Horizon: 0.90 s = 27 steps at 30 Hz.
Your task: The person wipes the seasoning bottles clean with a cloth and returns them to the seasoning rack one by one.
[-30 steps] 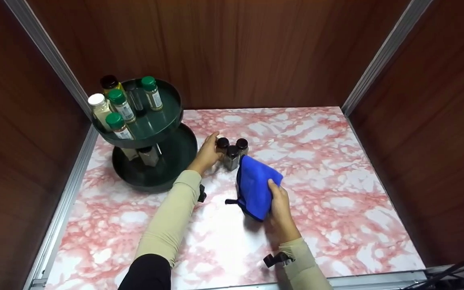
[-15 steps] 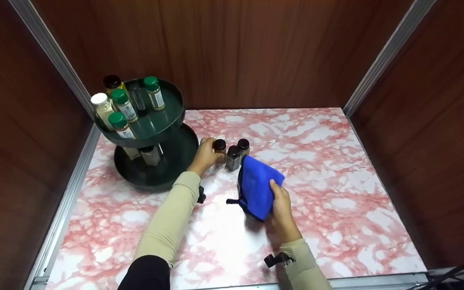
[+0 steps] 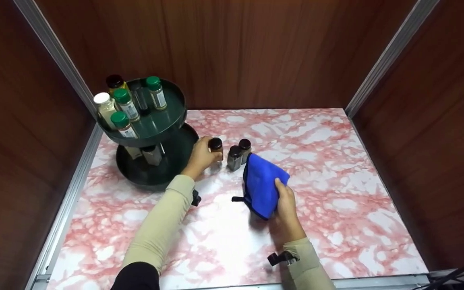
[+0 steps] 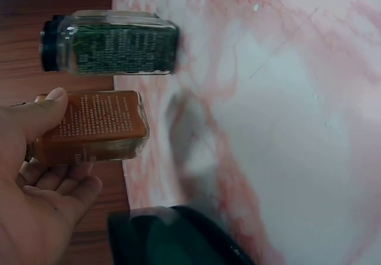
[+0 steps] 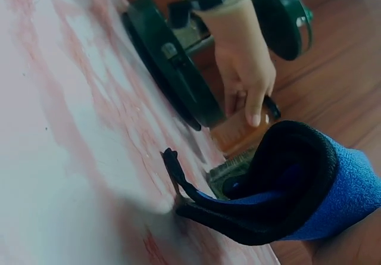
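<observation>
My left hand (image 3: 199, 156) grips a spice jar (image 4: 98, 122) with a dark cap and orange-brown contents, thumb on one side and fingers on the other. Two more dark-capped spice jars stand just right of it: a nearer one (image 3: 234, 160) and one behind (image 3: 245, 150). In the left wrist view, a jar with green contents (image 4: 122, 44) lies beside the gripped one in the picture. My right hand (image 3: 287, 203) holds a folded blue cloth (image 3: 263, 185) with black edging and a small black loop, thumb on its face, close to the standing jars.
At the left stands a dark green two-tier round rack. Its upper tray (image 3: 171, 117) bears several bottles with green, white and dark caps; its lower tray (image 3: 179, 151) holds a few containers. Wood-look panels (image 3: 264, 52) wall the marbled pink-white table (image 3: 316, 177).
My left hand has drawn the orange-brown jar leftward, away from the other two, widening the gap. The right hand and blue cloth have shifted slightly right in the view.
</observation>
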### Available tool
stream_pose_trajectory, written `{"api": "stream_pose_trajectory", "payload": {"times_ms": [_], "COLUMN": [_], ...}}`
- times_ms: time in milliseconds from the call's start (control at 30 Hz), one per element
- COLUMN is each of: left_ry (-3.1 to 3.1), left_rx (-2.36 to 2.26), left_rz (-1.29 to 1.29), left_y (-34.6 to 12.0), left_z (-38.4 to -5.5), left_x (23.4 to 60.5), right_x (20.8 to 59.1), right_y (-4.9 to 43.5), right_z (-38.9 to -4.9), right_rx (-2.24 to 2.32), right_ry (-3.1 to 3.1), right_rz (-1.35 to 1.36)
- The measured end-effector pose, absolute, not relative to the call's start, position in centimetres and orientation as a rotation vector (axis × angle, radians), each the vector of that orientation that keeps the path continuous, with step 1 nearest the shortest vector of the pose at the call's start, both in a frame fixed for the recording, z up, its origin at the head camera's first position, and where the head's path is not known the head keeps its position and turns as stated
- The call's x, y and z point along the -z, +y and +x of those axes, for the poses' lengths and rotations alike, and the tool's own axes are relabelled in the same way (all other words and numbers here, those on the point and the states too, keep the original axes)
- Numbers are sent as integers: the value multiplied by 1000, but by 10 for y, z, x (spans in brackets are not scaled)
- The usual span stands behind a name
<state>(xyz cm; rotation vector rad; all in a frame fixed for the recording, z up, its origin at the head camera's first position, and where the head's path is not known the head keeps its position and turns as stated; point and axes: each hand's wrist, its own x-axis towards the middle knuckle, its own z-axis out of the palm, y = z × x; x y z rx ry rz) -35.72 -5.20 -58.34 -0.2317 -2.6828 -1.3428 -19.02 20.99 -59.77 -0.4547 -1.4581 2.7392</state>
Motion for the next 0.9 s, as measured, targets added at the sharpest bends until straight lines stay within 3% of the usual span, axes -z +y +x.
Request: {"api": "stream_pose_trajectory", "payload": {"times_ms": [333,900], "left_ry": [-2641,-2422], "left_rx": [1378,1762], "left_rz": [-269,-355], "left_y": [-58,-20], "left_z": [-322,-258], "left_x": [576,615], "right_x": [595,587], "right_y": [220,221], "right_z": [-194,-203], "right_rx": [-2596,-2432], "right_ry": [-1590,-1587], "right_rz": [-394,-420]}}
